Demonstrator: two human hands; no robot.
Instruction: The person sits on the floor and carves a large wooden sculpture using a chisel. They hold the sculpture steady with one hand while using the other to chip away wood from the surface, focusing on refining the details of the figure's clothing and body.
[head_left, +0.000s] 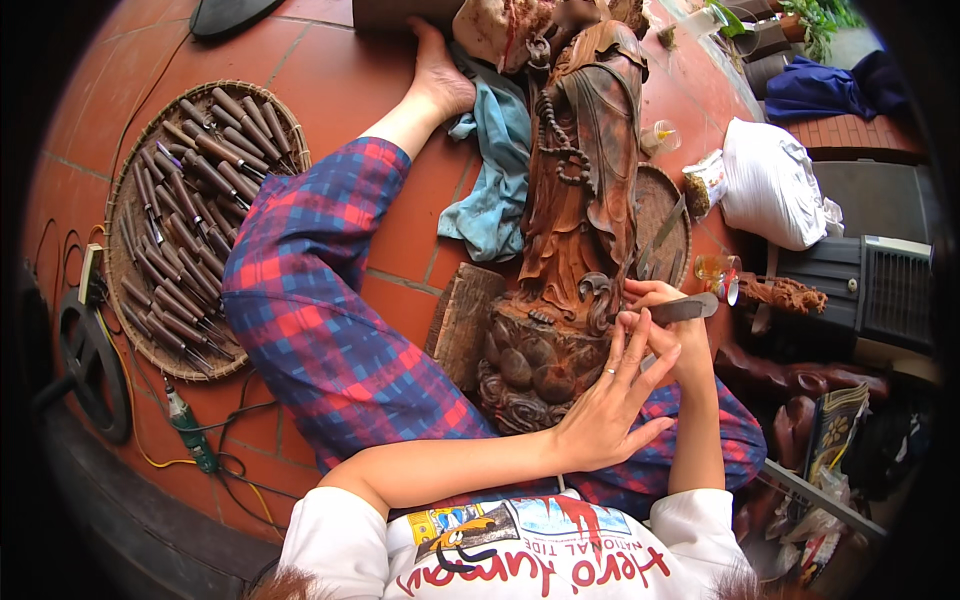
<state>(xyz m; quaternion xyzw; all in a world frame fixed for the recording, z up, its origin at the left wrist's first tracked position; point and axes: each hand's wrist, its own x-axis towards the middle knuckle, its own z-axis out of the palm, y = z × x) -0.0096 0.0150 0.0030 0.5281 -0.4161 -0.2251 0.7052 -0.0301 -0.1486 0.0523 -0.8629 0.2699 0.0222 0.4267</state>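
A dark brown wooden statue (600, 150) with carved robes and a bead string leans away from me, its rounded, petal-carved base (540, 365) between my legs. My right hand (685, 350) is closed around a carving tool with a dark handle (685, 308), at the statue's lower right side. The tool's working tip is hidden by my fingers. My left hand (610, 405), a ring on one finger, reaches across with fingers stretched out. Its fingertips meet the right hand beside the carving; whether they also touch the tool, I cannot tell.
A round woven basket (118, 290) of many wood-handled carving tools lies left. A green rotary tool (190, 430) with cords is below it. A wood block (465, 325), a blue cloth (495, 165), a second basket (680, 235), a white sack (770, 185) and jars surround the statue.
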